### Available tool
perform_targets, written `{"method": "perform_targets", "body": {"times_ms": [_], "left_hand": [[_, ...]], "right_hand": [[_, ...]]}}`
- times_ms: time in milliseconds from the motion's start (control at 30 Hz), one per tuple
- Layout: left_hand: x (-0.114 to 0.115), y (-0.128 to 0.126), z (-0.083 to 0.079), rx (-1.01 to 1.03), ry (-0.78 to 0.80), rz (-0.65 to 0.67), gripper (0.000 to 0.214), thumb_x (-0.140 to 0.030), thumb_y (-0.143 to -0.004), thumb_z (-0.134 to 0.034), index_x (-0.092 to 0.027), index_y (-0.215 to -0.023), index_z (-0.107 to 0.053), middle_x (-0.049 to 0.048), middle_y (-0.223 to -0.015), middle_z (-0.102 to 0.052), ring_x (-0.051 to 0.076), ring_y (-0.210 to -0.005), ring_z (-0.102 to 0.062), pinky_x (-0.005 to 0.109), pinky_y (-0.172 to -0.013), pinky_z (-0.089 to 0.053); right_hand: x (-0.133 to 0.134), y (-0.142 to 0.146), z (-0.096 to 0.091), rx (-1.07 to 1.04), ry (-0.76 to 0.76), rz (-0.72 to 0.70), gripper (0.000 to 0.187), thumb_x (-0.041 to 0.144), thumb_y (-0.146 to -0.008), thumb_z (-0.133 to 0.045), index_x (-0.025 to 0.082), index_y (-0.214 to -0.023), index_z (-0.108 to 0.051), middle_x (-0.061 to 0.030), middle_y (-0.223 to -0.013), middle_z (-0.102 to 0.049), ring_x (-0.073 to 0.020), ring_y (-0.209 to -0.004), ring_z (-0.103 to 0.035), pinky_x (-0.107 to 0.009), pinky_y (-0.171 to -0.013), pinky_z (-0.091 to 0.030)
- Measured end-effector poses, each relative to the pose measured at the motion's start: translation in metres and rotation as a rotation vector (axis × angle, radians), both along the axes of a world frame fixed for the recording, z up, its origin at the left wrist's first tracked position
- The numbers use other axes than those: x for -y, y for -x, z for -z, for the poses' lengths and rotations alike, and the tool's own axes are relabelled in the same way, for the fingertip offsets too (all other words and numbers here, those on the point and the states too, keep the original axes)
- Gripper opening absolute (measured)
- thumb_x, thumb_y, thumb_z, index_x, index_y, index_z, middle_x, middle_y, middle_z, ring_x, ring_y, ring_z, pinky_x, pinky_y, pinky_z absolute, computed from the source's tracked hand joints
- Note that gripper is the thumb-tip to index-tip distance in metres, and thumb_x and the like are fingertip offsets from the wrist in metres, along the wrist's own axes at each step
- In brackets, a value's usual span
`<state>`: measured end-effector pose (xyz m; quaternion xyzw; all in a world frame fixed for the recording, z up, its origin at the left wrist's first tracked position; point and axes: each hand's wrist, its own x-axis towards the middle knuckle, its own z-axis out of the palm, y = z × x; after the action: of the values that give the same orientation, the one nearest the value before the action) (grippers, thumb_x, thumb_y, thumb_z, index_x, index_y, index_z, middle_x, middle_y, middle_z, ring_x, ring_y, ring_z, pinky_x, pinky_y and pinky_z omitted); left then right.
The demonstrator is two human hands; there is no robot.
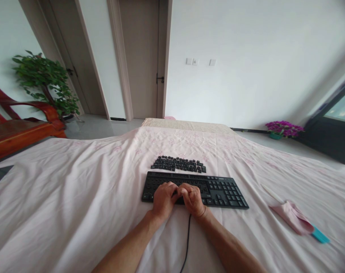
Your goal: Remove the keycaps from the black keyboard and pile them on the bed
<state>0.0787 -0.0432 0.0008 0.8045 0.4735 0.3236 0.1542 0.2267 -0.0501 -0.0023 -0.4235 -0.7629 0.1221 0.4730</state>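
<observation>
Where the hands meet: the left hand [163, 199] and the right hand [192, 198] sit knuckle to knuckle on the near middle of a black full-size plastic keyboard [217, 187]. The wrists are low on the sheet, which looks like a brace for fine fingertip work.
Fingers: both sets curl down with the tips tucked together against the keys; the knuckles hide whether they pinch a small part between them, so I cannot tell.
Keyboard: lies flat and square to the person, mid-surface, with the number pad on the right uncovered.
Loose keycaps: a patch of black plastic keycaps [178, 163] lies in rough rows just behind the keyboard, apart from it, probably for order and easy reach.
Cable: a thin black cable [187, 239] shows below the wrists and runs between the forearms towards the person.
Sheet: a pale pink flower-printed cotton sheet [75, 197] covers the surface, and its softness should keep small parts from rolling.
Right side: a folded pink cloth [291, 218] lies well apart from the keyboard, touching a flat teal object [320, 235] whose kind I cannot tell.
Background: a red wooden bench [24, 129], a green potted plant [44, 81] and purple flowers [283, 128].
</observation>
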Motion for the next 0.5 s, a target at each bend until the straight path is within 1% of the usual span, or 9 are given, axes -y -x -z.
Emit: {"method": "perform_targets", "body": {"times_ms": [133, 300, 433, 500], "left_hand": [[0.001, 0.002, -0.001, 0.047, 0.029, 0.012, 0.022, -0.038, -0.089, -0.051, -0.022, -0.080, -0.062, 0.0001, -0.080, -0.066, 0.017, -0.078, -0.057, 0.028, -0.071, -0.037], [0.001, 0.004, -0.003, 0.049, 0.033, 0.015, 0.021, -0.035, -0.090, -0.049, -0.022, -0.078, -0.061, 0.0000, -0.077, -0.065, 0.017, -0.075, -0.057, 0.028, -0.069, -0.038], [0.000, 0.004, -0.001, 0.113, 0.069, 0.023, 0.010, -0.033, -0.084, -0.058, -0.024, -0.087, -0.062, -0.0014, -0.083, -0.066, 0.017, -0.080, -0.058, 0.027, -0.072, -0.040], [0.000, 0.004, 0.001, 0.182, 0.098, 0.016, 0.012, -0.029, -0.081, -0.062, -0.025, -0.093, -0.062, -0.0024, -0.083, -0.066, 0.016, -0.081, -0.059, 0.027, -0.074, -0.041]], "right_hand": [[0.001, 0.002, -0.003, -0.110, 0.027, 0.017, 0.043, 0.032, -0.096, -0.032, 0.019, -0.061, -0.053, -0.0021, -0.061, -0.057, -0.0126, -0.059, -0.055, -0.024, -0.064, -0.044], [0.004, 0.004, -0.007, -0.076, 0.052, 0.014, 0.045, 0.037, -0.096, -0.031, 0.019, -0.064, -0.055, -0.0033, -0.064, -0.059, -0.0134, -0.061, -0.056, -0.024, -0.066, -0.045], [0.007, 0.004, -0.010, -0.048, 0.021, 0.039, 0.048, 0.040, -0.097, -0.026, 0.020, -0.067, -0.059, -0.0047, -0.067, -0.061, -0.0147, -0.066, -0.058, -0.026, -0.069, -0.045], [0.007, 0.002, -0.012, -0.027, -0.028, 0.060, 0.047, 0.037, -0.097, -0.027, 0.020, -0.068, -0.060, -0.0050, -0.068, -0.061, -0.0155, -0.068, -0.058, -0.027, -0.071, -0.045]]}}
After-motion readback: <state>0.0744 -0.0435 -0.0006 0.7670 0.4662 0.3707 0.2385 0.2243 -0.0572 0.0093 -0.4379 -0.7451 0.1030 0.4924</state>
